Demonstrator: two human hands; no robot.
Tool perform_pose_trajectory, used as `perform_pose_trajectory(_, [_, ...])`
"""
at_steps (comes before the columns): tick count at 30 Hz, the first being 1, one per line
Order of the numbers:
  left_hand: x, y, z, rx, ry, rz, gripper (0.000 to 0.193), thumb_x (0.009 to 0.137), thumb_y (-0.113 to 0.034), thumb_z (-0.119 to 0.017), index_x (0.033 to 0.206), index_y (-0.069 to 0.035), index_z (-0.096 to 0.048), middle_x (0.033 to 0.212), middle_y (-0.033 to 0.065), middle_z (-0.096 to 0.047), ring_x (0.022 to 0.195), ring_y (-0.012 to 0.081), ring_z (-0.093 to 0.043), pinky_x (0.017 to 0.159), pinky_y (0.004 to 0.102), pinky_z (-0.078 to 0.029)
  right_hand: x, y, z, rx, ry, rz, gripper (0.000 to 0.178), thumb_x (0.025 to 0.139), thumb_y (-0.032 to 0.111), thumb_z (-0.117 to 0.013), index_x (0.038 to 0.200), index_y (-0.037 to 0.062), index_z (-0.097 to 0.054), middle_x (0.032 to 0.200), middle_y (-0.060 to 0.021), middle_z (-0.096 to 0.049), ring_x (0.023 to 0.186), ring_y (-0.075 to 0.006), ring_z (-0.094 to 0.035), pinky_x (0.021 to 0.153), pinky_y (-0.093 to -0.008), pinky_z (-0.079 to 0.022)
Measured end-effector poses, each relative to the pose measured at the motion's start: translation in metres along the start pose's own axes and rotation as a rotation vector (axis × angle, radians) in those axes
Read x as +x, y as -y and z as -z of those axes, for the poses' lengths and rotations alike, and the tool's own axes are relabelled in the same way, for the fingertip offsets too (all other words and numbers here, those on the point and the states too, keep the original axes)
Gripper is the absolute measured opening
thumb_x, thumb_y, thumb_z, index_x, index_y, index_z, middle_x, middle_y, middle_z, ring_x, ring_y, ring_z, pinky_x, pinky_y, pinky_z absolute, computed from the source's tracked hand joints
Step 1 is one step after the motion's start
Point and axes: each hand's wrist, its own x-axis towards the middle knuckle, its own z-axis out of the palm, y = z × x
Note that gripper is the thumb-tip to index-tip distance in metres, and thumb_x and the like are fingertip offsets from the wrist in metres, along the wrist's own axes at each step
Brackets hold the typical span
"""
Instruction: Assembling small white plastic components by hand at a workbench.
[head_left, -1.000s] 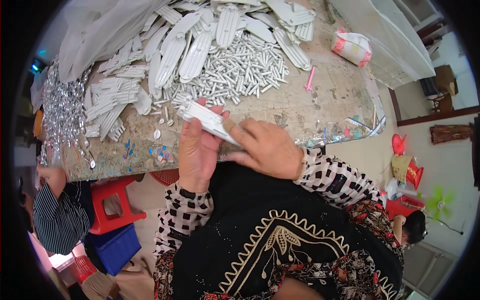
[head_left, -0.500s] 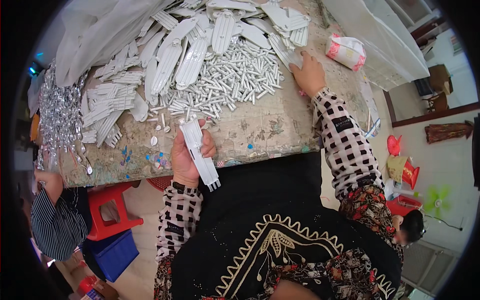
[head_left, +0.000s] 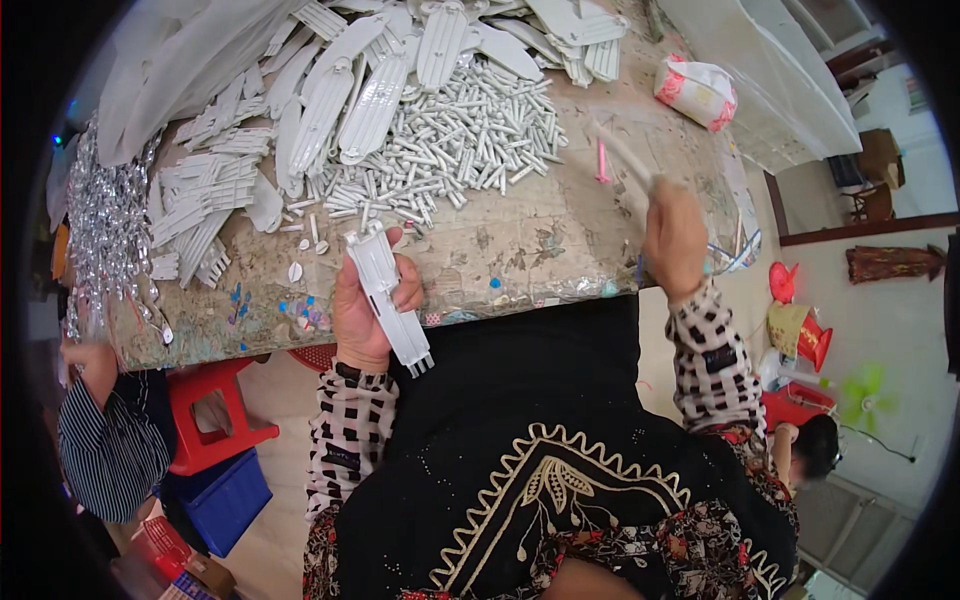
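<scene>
A long white plastic piece (head_left: 390,300) is gripped in the left hand (head_left: 362,310), at the near edge of the table (head_left: 530,240). The fingers (head_left: 408,285) are closed around its middle, and the thumb is seen on the upper part. Its long axis is tilted: the upper end points away and a little to the left, the lower end with small teeth points toward the body and to the right. The piece looks flat, ribbed and narrow, with a wider head at the top.

The right hand (head_left: 675,235) is raised further to the right, near the table edge. A thin white strip (head_left: 622,152) is held in it, but the strip is blurred, so its exact shape cannot be told. The strip lies up and to the left from the clenched fingers. The two hands are well apart, and the left hand is the nearer one to the body.

Beyond the hands, a heap of small white tubes (head_left: 460,140) is spread on the table, and behind it many long white plates (head_left: 370,90) are piled.
</scene>
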Motion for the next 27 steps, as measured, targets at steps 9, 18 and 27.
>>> perform_pose_trajectory(9, [0.001, 0.002, -0.016, 0.093, -0.048, 0.033, 0.059, 0.094, -0.048, -0.05, 0.129, -0.001, -0.049, 0.092, 0.0143, -0.059, 0.063, 0.0154, -0.044, 0.058, 0.0287, -0.038, -0.017, 0.035, 0.024, 0.026, 0.357, 0.059, 0.047, 0.083, 0.028, -0.066, 0.122, 0.0044, -0.054, 0.119, -0.0153, -0.053, 0.105, -0.0332, -0.051, 0.088, -0.042, -0.041])
perform_pose_trajectory(18, [-0.01, -0.002, -0.019, 0.165, -0.055, 0.016, 0.058, 0.095, -0.045, -0.049, 0.13, 0.001, -0.048, 0.092, 0.0153, -0.059, 0.067, 0.0161, -0.046, 0.061, 0.029, -0.039, 0.004, -0.008, 0.002, 0.065, 0.368, -0.222, 0.039, 0.089, 0.024, -0.06, 0.121, 0.0031, -0.056, 0.095, -0.0216, -0.056, 0.088, -0.0388, -0.054, 0.077, -0.0441, -0.045])
perform_pose_trajectory(27, [0.022, 0.005, -0.051, 0.139, 0.023, 0.021, 0.056, 0.091, -0.036, -0.062, 0.131, -0.001, -0.045, 0.104, 0.0166, -0.063, 0.087, 0.0229, -0.061, 0.079, 0.037, -0.05, 0.021, 0.093, 0.029, 1.291, 0.577, -0.614, 0.056, 0.091, 0.007, -0.059, 0.142, 0.0025, -0.037, 0.104, -0.0035, -0.05, 0.088, -0.009, -0.053, 0.07, -0.0237, -0.052])
